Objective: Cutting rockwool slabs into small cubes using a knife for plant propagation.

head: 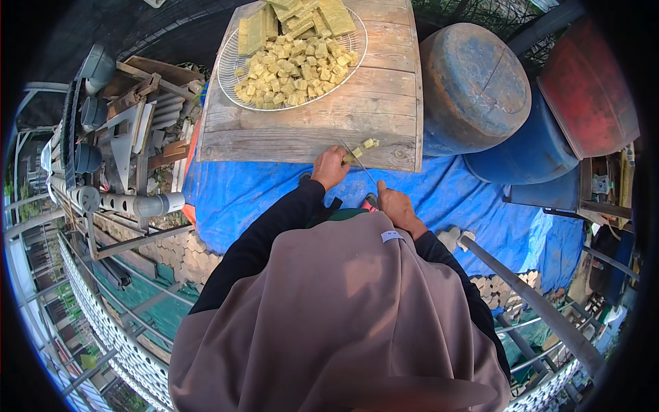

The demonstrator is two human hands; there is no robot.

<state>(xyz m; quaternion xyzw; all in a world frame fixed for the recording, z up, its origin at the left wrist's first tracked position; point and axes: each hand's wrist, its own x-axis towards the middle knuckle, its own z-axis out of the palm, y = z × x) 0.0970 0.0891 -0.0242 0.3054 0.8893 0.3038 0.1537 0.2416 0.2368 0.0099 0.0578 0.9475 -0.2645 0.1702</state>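
At the near edge of a weathered wooden tabletop (288, 133), my left hand (329, 167) pinches a short strip of yellowish rockwool (349, 157). My right hand (400, 207) grips a knife, its handle hidden in the fist. The thin knife blade (364, 168) slants across the table edge, beside the strip and close to my left fingertips. Small rockwool pieces (369, 143) lie just beyond the blade. Farther back, a round white wire grille (224, 88) carries a heap of small rockwool cubes (296, 69), with larger rockwool slabs (335, 16) stacked behind them.
A rusty-topped blue drum (476, 85) stands against the table's right side, with another blue drum (520, 149) and a red tub (592, 98) beyond. Blue tarpaulin (237, 201) covers the ground. Scrap wood (172, 149) and grey pipes (139, 203) lie left; a metal pole (530, 298) crosses at right.
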